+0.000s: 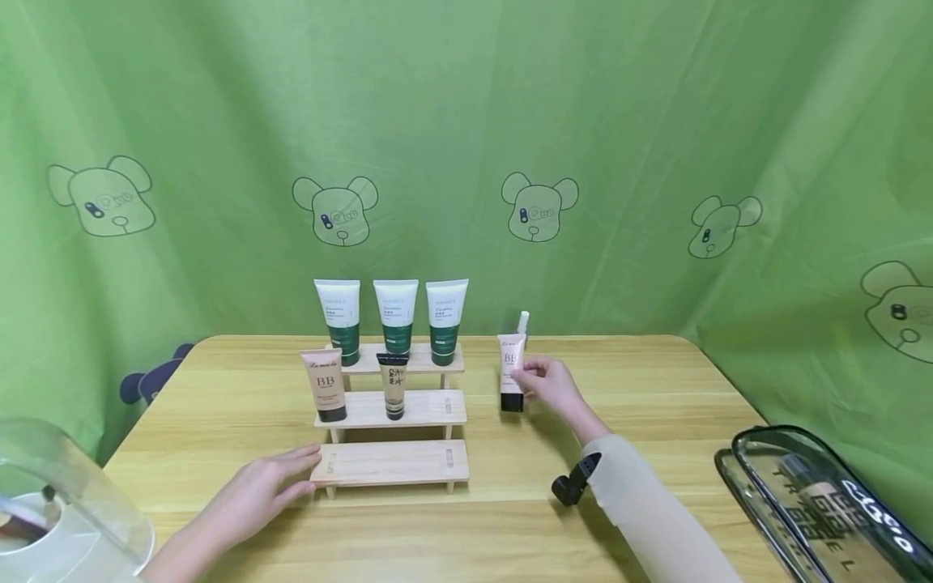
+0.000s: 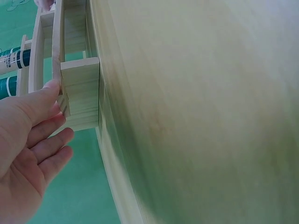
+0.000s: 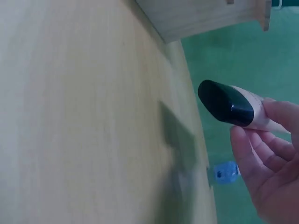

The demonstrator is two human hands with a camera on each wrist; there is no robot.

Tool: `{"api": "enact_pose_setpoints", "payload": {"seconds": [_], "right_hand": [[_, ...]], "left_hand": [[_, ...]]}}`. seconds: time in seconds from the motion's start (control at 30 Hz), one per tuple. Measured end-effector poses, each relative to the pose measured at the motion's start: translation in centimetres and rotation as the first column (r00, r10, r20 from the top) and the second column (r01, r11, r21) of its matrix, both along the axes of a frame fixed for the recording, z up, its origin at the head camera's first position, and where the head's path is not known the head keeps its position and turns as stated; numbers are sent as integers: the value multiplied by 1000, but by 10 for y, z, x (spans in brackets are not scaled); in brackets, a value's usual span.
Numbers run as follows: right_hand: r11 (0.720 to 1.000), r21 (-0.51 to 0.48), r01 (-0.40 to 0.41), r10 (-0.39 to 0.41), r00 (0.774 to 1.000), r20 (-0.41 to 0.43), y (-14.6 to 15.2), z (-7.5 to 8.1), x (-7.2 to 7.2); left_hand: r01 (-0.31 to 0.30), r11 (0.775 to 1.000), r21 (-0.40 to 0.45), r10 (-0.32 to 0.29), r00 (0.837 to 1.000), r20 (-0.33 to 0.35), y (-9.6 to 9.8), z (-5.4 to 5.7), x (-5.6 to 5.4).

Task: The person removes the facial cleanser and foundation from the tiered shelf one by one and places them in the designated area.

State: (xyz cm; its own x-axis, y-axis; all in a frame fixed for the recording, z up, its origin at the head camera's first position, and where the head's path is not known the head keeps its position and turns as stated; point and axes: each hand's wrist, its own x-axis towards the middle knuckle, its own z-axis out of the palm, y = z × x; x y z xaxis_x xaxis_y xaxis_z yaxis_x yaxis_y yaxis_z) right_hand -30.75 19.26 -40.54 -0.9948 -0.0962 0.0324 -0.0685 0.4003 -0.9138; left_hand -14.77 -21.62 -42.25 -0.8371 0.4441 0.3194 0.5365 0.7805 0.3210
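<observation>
My right hand (image 1: 555, 389) pinches a pale pink BB cream tube (image 1: 512, 364), black cap (image 3: 226, 102) down, right of a three-step wooden stand (image 1: 394, 463). The right wrist view shows that cap above the tabletop. Behind the tube pokes up a slim white tip (image 1: 523, 321); the rest is hidden. My left hand (image 1: 266, 490) holds the left end of the lowest step by thumb and fingers. A second BB tube (image 1: 325, 385) and a smaller black-and-beige tube (image 1: 394, 389) stand on the middle step. Green-and-white tubes (image 1: 396, 316) line the top step.
A clear, black-edged pouch (image 1: 824, 502) lies at the right with items inside. At the lower left stands a white holder (image 1: 61, 542) with a transparent cover. Behind the wooden table (image 1: 619, 478) hangs a green curtain (image 1: 437, 121). A small blue object (image 3: 226, 172) shows near the table edge.
</observation>
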Motion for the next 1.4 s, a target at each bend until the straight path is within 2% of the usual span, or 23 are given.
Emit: {"api": "enact_pose_setpoints", "payload": {"seconds": [0.23, 0.37, 0.73, 0.9, 1.4], "right_hand": [[1000, 0, -1, 1, 988, 154, -3, -7, -11], [1000, 26, -3, -2, 981, 192, -5, -12, -17], [998, 63, -15, -2, 966, 257, -5, -26, -27], [997, 77, -6, -16, 962, 274, -4, -27, -27], [998, 60, -20, 1, 956, 295, 2, -27, -26]], "left_hand": [[1, 1000, 3, -1, 1000, 3, 0, 1, 0], [0, 1000, 4, 0, 1000, 5, 0, 1, 0], [4, 1000, 1, -4, 1000, 26, 1, 1, -2], [-4, 1000, 4, 4, 999, 50, 2, 2, -2], [-11, 1000, 4, 11, 998, 61, 0, 1, -2]]}}
